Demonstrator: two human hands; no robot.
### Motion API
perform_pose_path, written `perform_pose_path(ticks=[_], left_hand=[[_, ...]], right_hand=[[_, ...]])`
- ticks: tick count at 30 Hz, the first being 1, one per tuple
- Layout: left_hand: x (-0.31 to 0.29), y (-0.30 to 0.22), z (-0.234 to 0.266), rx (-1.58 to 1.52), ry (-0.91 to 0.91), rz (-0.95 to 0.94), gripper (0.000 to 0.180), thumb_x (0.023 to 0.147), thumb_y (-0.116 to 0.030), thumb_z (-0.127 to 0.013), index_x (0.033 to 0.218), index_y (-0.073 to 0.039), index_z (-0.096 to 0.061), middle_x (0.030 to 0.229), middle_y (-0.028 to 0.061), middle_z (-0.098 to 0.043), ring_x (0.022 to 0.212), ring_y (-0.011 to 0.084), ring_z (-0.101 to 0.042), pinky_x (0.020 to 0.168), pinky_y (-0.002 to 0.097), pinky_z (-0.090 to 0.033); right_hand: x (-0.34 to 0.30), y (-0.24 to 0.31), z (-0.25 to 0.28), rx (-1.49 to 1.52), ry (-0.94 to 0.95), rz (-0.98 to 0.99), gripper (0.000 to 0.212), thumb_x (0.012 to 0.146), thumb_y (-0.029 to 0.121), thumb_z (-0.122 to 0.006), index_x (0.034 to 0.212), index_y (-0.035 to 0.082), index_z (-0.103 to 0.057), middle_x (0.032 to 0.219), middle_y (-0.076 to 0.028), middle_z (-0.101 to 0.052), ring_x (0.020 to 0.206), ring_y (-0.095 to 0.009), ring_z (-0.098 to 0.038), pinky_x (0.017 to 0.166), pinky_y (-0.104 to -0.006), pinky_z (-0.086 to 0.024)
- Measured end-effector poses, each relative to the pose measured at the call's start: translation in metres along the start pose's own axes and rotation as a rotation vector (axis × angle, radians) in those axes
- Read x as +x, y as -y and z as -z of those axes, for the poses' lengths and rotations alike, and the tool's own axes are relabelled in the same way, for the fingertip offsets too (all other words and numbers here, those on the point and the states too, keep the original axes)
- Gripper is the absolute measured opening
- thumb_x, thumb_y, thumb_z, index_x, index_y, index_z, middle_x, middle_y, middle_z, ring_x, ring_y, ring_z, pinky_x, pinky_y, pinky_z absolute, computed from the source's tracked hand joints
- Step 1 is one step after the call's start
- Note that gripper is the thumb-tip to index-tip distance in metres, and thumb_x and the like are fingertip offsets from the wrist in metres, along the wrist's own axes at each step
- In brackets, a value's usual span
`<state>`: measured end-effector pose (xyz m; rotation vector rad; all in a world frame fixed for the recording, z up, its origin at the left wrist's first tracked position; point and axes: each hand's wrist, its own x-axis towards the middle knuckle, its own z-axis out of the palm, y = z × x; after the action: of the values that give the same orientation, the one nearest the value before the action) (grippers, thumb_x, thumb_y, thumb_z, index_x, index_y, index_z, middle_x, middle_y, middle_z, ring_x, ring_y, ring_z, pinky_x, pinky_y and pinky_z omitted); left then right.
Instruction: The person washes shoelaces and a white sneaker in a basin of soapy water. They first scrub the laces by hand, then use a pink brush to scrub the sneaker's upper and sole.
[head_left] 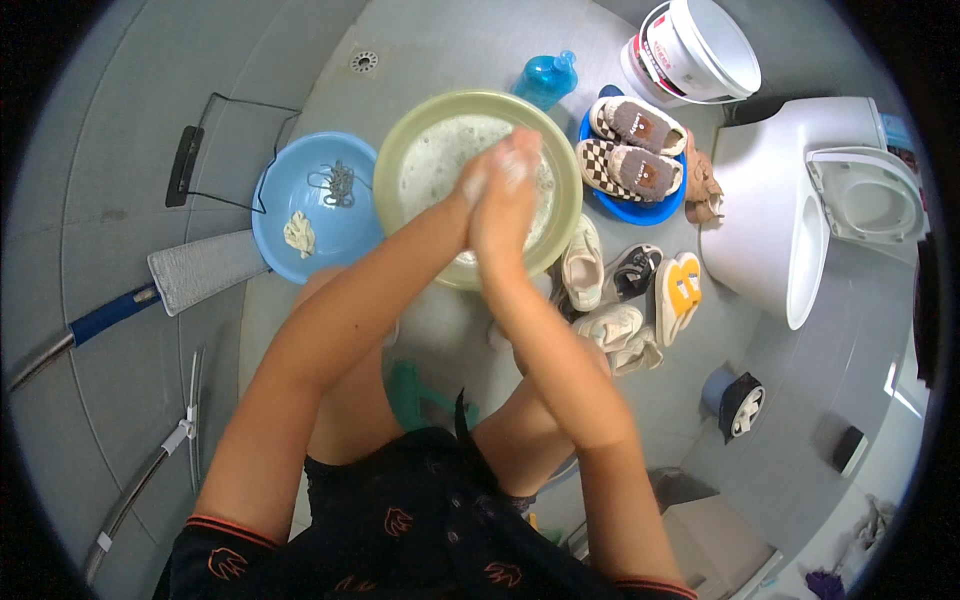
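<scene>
A pale green basin (568,215) holds cloudy, foamy water (432,160). Over its right half my left hand (476,180) and my right hand (506,190) are pressed together, wet, with white suds on them. Their fingers look closed against each other and are partly blurred. Whatever lies between them, if anything, is hidden. Touching the basin's left side is a light blue basin (345,240) with a tangle of grey cord-like pieces (338,185) and a crumpled cream cloth (299,233) in it. Behind the green basin stands a blue bottle (546,80).
Right of the basins, a dark blue basin (632,212) carries checkered shoes (612,165); several more shoes (582,264) lie nearby. A white bucket (700,55) and toilet (762,220) stand farther right. A flat mop (205,272) leans at left; a floor drain (363,62) is at the back.
</scene>
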<state>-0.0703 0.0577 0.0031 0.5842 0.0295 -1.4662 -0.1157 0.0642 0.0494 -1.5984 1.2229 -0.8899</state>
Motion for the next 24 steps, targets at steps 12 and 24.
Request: perform_pose_path(ticks=[12, 24], left_hand=[[-0.007, 0.001, -0.014, 0.133, -0.036, 0.059, 0.071, 0.093, -0.058, -0.034, 0.138, -0.004, -0.033, 0.135, 0.0111, -0.043, 0.119, 0.0181, -0.045, 0.101, 0.0332, -0.034], [-0.002, -0.039, -0.020, 0.140, -0.476, -0.151, 0.067, 0.097, -0.049, -0.026, 0.138, 0.003, -0.026, 0.144, 0.0170, -0.028, 0.133, 0.0272, -0.028, 0.109, 0.0389, -0.023]], right_hand=[[0.021, -0.037, 0.002, 0.169, -0.017, -0.111, 0.036, 0.093, 0.021, -0.046, 0.120, -0.002, -0.054, 0.130, -0.022, -0.047, 0.127, -0.032, -0.040, 0.105, -0.0380, -0.028], [0.043, 0.007, 0.021, 1.040, 0.169, -0.442, 0.029, 0.091, 0.008, -0.053, 0.119, 0.004, -0.047, 0.085, -0.007, -0.057, 0.071, -0.011, -0.053, 0.060, -0.0233, -0.044]])
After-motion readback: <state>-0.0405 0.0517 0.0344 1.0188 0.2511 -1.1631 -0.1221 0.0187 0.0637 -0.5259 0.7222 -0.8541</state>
